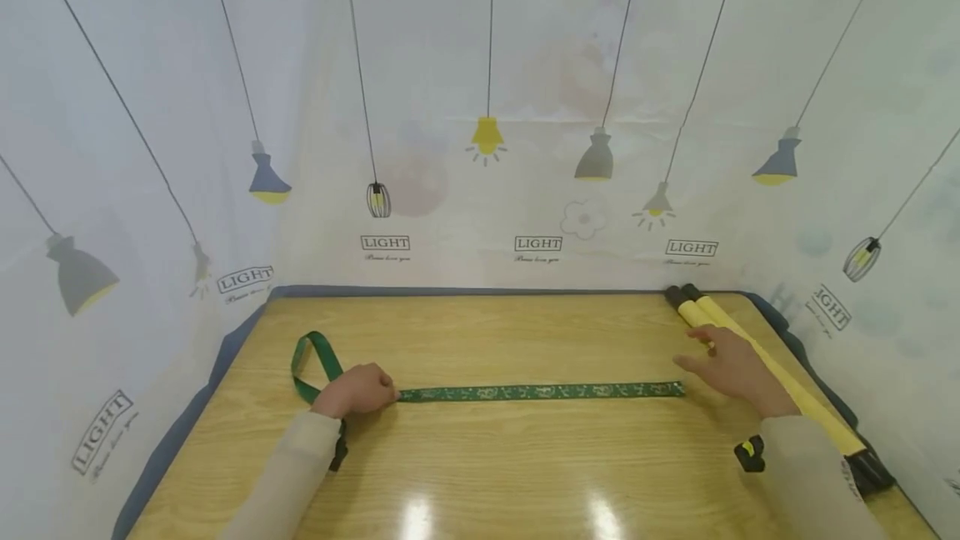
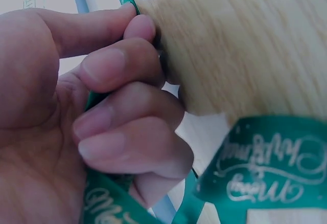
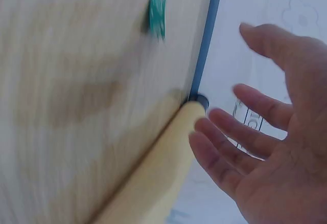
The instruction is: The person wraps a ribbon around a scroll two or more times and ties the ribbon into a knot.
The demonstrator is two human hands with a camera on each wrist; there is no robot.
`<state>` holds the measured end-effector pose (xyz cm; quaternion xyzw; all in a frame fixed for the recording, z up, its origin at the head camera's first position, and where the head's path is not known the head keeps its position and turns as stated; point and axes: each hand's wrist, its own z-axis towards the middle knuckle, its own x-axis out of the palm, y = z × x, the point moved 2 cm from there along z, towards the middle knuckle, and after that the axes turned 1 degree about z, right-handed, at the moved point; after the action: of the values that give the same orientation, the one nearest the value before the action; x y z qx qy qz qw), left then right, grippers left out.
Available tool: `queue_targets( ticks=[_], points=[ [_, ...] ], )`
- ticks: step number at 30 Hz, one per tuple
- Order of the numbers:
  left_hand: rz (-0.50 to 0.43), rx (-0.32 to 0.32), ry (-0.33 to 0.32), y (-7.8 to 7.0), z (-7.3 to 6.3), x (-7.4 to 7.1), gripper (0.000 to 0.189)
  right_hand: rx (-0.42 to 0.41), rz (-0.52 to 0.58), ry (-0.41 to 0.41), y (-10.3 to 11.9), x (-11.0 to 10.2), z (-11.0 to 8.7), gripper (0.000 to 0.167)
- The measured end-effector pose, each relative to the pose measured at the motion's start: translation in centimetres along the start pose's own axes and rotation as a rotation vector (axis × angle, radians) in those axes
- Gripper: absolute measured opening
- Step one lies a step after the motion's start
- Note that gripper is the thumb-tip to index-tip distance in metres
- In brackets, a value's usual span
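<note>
A green ribbon (image 1: 540, 392) with pale printed lettering lies stretched flat across the table. My left hand (image 1: 358, 388) pinches it between thumb and index finger, the other fingers curled over more of the ribbon in the left wrist view. Behind that hand the ribbon rises in a loop (image 1: 325, 352), and a printed length of the ribbon (image 2: 276, 162) hangs beside the fingers. My right hand (image 1: 731, 363) hovers above the table just past the ribbon's free end, touching nothing. Its fingers (image 3: 250, 132) are spread and relaxed in the right wrist view, apart from the ribbon end (image 3: 158, 9).
Two yellow rolls (image 1: 832, 432) with black ends lie along the table's right edge, partly behind my right hand and sleeve. A small black and yellow item (image 1: 750, 452) shows by the right wrist. White printed sheeting (image 1: 480, 207) stands around the wooden table (image 1: 487, 473).
</note>
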<state>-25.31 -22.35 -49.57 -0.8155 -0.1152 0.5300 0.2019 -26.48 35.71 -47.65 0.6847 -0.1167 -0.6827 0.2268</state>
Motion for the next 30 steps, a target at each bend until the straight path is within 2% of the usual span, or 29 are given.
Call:
queue_targets(
  ticks=[4,10,16,20,26,30],
  points=[
    [-0.009,-0.006,0.018,0.0,0.1,-0.1,0.041,-0.003,-0.06,-0.022,-1.6,-1.3,1.1,0.09],
    [-0.005,-0.001,0.008,-0.1,0.0,-0.4,0.037,0.03,-0.165,-0.028,-5.6,-2.3,2.0,0.106],
    [-0.002,0.005,-0.002,0.0,0.1,-0.2,0.044,0.114,-0.202,0.051,-8.2,-2.3,1.4,0.11],
    [-0.001,0.008,-0.001,0.1,0.3,-0.1,0.044,0.175,-0.188,0.103,-8.8,-2.0,1.0,0.112],
    [0.015,0.013,-0.005,0.1,0.5,0.0,0.044,0.259,-0.148,0.139,-8.7,-2.1,0.9,0.106],
    [0.014,0.009,-0.004,0.0,0.4,-0.1,0.044,0.275,-0.148,0.149,-8.2,-2.3,0.9,0.104]
  ],
)
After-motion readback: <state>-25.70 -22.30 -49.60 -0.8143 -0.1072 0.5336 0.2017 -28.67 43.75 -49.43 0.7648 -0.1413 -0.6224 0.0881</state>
